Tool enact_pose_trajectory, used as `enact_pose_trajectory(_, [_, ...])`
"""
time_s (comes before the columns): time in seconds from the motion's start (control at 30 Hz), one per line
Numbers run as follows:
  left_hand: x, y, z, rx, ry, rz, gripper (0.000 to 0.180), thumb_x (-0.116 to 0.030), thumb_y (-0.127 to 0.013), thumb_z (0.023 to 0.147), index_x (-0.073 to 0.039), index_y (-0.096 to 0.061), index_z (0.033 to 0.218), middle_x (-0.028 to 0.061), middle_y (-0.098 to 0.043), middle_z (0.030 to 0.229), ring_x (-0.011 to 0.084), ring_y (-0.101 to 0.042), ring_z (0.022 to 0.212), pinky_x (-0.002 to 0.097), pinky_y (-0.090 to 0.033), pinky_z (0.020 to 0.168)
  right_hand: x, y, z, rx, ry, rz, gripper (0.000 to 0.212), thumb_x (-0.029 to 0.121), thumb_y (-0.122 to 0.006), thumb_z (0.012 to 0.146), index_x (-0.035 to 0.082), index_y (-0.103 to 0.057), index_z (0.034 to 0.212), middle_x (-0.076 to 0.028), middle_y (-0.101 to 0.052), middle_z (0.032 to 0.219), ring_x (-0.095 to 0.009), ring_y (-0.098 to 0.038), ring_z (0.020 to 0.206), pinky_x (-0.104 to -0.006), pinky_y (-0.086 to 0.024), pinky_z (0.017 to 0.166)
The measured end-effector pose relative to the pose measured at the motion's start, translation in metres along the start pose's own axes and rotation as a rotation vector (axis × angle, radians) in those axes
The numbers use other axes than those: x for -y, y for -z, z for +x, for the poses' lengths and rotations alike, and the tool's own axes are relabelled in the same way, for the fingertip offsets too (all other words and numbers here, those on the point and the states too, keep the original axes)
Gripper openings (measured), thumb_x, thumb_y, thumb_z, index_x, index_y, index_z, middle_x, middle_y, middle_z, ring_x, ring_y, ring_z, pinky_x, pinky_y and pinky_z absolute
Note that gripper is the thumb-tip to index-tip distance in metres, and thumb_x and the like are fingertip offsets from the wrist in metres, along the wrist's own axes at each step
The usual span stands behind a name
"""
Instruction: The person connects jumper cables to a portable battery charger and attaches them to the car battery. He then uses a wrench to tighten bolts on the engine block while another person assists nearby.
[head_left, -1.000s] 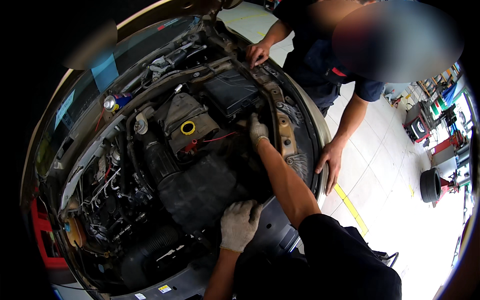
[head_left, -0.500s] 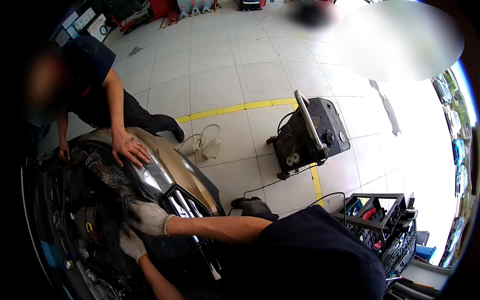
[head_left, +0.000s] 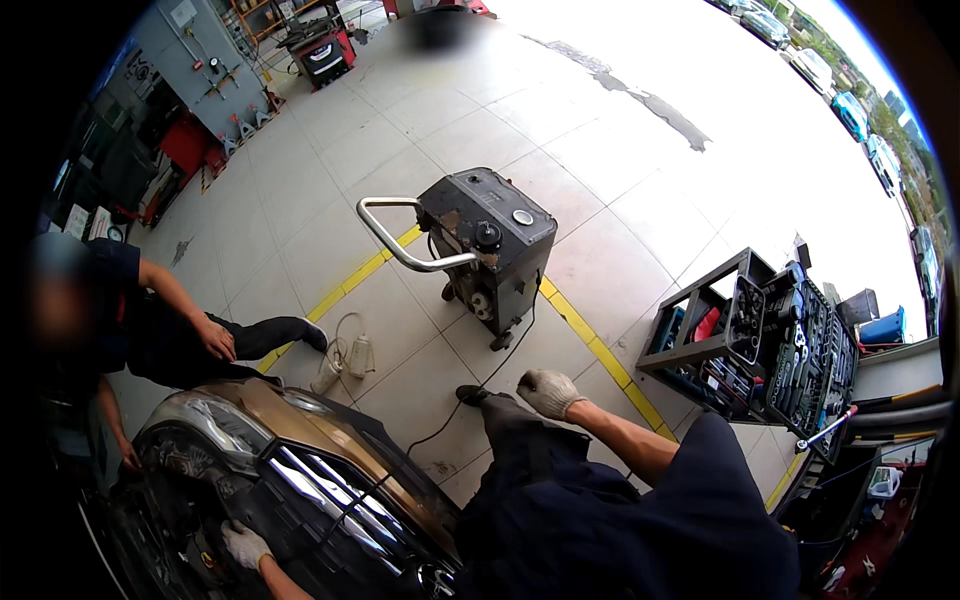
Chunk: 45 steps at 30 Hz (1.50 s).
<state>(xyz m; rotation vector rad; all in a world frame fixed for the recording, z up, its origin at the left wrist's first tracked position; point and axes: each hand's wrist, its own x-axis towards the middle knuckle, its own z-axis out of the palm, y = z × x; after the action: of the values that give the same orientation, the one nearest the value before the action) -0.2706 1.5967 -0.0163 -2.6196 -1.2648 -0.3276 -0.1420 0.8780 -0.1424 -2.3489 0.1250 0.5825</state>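
Observation:
My left hand (head_left: 246, 547), in a whitish knit glove, rests on the dark plastic at the front of a car's engine bay (head_left: 165, 510), its fingers laid out over the parts. My right hand (head_left: 548, 393), gloved the same way, is held away from the car above the tiled floor, its fingers curled in. Whatever it may hold is hidden. Beside my left hand lies the car's front end, with a chrome-barred grille (head_left: 325, 500), a headlight (head_left: 220, 425) and a gold-brown bumper (head_left: 335, 455).
Ahead stands a black wheeled machine (head_left: 490, 235) with a bent metal handle; its cable crosses the floor near my foot. On the right is a tool cart (head_left: 700, 340) with an open socket set (head_left: 810, 350). A co-worker (head_left: 190, 320) leans at the car's far side, near two plastic bottles (head_left: 345, 365).
My right hand has left the engine bay and swung right, over the floor. My view has turned toward the tool cart. The co-worker's hand has lifted off the headlight area.

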Motion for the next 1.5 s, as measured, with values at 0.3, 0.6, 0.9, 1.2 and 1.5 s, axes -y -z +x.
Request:
enact_pose_trajectory(0.3, [-0.232, 0.045, -0.097, 0.104, -0.173, -0.817, 0.051, -0.039, -0.054, 0.108, 0.007, -0.064, 0.128, 0.0239, -0.068, 0.128, 0.0365, -0.065, 0.117, 0.0406, -0.048, 0.104, -0.081, 0.072, 0.003, -0.149, -0.191, 0.179, 0.037, 0.034, -0.061, 0.094, 0.005, -0.075, 0.112, -0.022, -0.075, 0.109, -0.039, -0.070, 0.107, -0.0470, -0.054, 0.095])
enact_pose_trajectory(0.6, [-0.640, 0.079, -0.224, 0.434, 0.079, -1.388, 0.060, -0.044, -0.062, 0.104, 0.008, -0.050, 0.132, 0.0154, -0.065, 0.113, 0.0217, -0.065, 0.099, 0.0383, -0.052, 0.085, -0.112, 0.162, 0.134, -0.046, 0.018, 0.246, 0.035, 0.033, -0.065, 0.095, 0.004, -0.074, 0.111, -0.021, -0.074, 0.110, -0.039, -0.070, 0.107, -0.0464, -0.054, 0.094])
enact_pose_trajectory(0.9, [-0.656, 0.042, -0.178, 0.024, 0.005, -0.995, 0.048, -0.034, -0.059, 0.107, 0.009, -0.054, 0.126, 0.0182, -0.062, 0.096, 0.0238, -0.064, 0.071, 0.0346, -0.054, 0.058, -0.215, 0.277, 0.213, -0.030, -0.217, 0.165, 0.040, 0.033, -0.064, 0.098, -0.002, -0.073, 0.116, -0.023, -0.076, 0.109, -0.034, -0.074, 0.104, -0.0404, -0.056, 0.092])
enact_pose_trajectory(1.2, [-0.675, 0.047, -0.062, 0.205, -0.188, -0.897, 0.033, -0.030, -0.062, 0.105, 0.000, -0.060, 0.119, 0.0081, -0.060, 0.076, 0.0164, -0.061, 0.056, 0.0344, -0.049, 0.056, -0.204, 0.322, 0.263, 0.052, -0.104, 0.274, 0.037, 0.029, -0.063, 0.099, -0.003, -0.072, 0.115, -0.014, -0.074, 0.094, -0.021, -0.069, 0.086, -0.0356, -0.054, 0.081])
enact_pose_trajectory(1.5, [-0.600, 0.026, 0.008, 0.213, -0.066, -0.267, 0.042, -0.042, -0.060, 0.104, -0.013, -0.058, 0.134, 0.0249, -0.071, 0.113, 0.0462, -0.067, 0.109, 0.0533, -0.051, 0.090, -0.242, 0.323, 0.240, 0.196, -0.187, 0.069, 0.038, 0.034, -0.066, 0.097, 0.001, -0.074, 0.115, -0.020, -0.077, 0.105, -0.033, -0.074, 0.103, -0.0410, -0.056, 0.091])
